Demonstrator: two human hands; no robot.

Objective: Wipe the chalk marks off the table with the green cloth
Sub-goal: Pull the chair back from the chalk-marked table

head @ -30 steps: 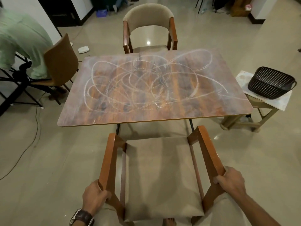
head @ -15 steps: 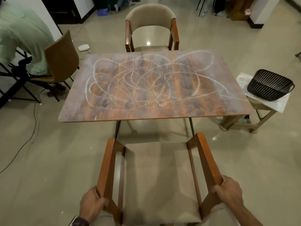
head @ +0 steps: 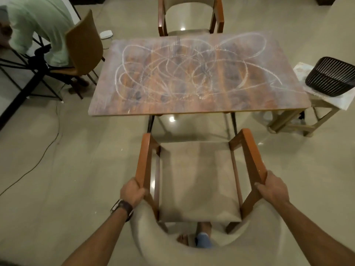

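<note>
step: clearing access, wiping not begun | hands: left hand (head: 132, 192) and right hand (head: 272, 187) each grip an arm of the near chair (head: 197, 181) | surface (head: 197, 104): chalk marks (head: 192, 73) untouched | next: find the green cloth, not in view

Bare forearms, dark-strapped wristwatch (head: 121, 207) on left wrist, blue footwear (head: 203, 239) below

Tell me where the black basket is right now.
In the head view the black basket sits at the far right on a small side table, just beyond the right end of the chalk-marked table.
</note>
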